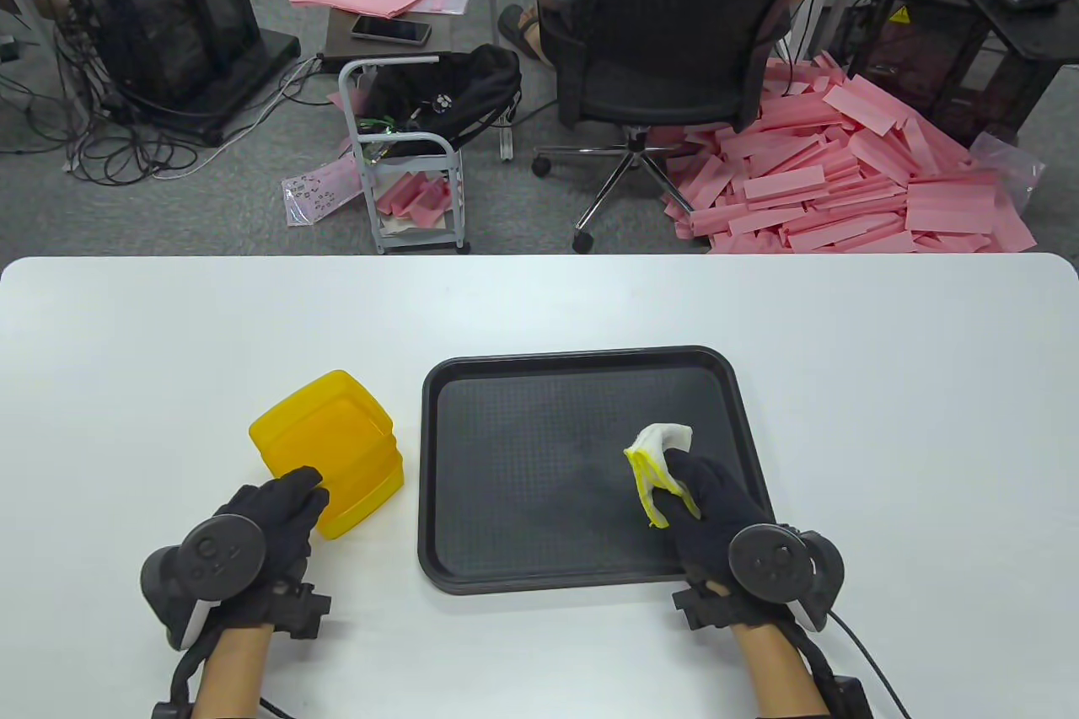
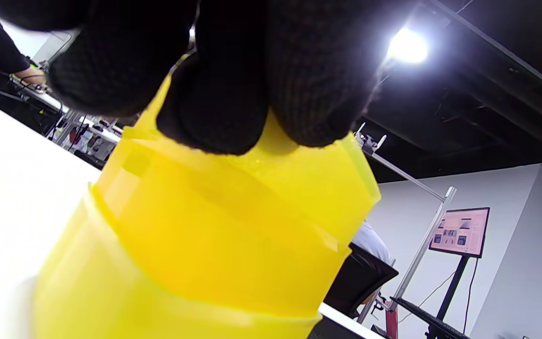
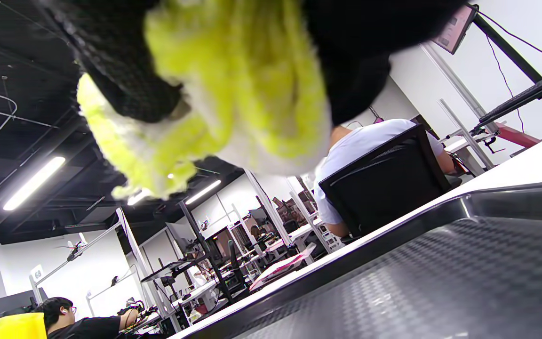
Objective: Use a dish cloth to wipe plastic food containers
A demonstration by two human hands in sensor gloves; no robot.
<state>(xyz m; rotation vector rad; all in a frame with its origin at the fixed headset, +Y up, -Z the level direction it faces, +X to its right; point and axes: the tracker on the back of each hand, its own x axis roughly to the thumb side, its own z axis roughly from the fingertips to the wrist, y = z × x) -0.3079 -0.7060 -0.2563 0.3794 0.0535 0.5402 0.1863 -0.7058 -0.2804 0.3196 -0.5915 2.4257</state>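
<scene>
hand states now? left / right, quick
Left hand: grips the near rim of the yellow containers, fingers over the edge.
Right hand: holds the dish cloth above the black tray.

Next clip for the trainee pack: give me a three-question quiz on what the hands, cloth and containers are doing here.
1. True or false: the right hand holds the dish cloth over the black tray.
2. What does the left hand touch?
A. the tray
B. the stacked yellow containers
C. the cloth
3. Fill in: the yellow containers stand on the white table, to the ____ of the tray in the table view.

Key: 1 true; 2 B; 3 left.
</scene>
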